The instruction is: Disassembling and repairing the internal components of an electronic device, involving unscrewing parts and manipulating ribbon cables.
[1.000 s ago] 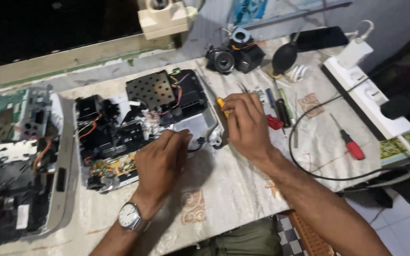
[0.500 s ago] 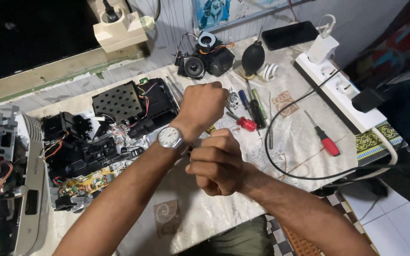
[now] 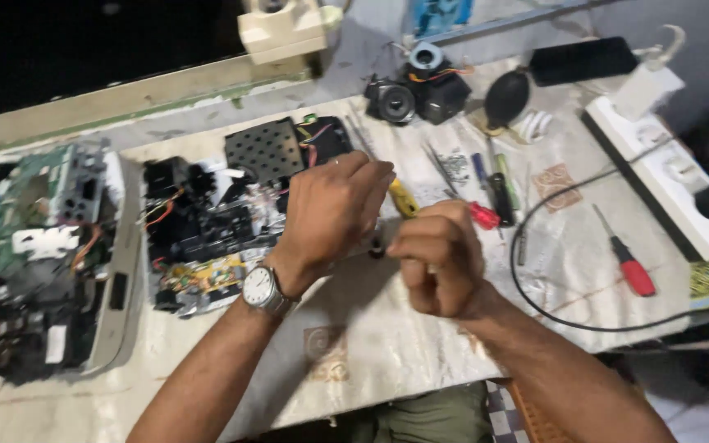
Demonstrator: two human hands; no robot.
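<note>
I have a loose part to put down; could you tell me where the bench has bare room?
Bare cloth shows at the near edge, below the opened device and the hands, and inside the black cable loop left of the red screwdriver. It is crowded at the far edge, around the speakers and tools.

L hand (image 3: 331,209) over yellow screwdriver (image 3: 403,198) | R hand (image 3: 441,258) fisted | opened device (image 3: 215,221) beside

A table (image 3: 387,344) under a pale patterned cloth carries two opened electronic units, a grey one (image 3: 38,254) at the left and a black one (image 3: 215,221) beside it. A red-handled screwdriver (image 3: 629,264), a black cable (image 3: 535,287), a black air blower (image 3: 506,97) and small speakers (image 3: 416,94) lie further right.
</note>
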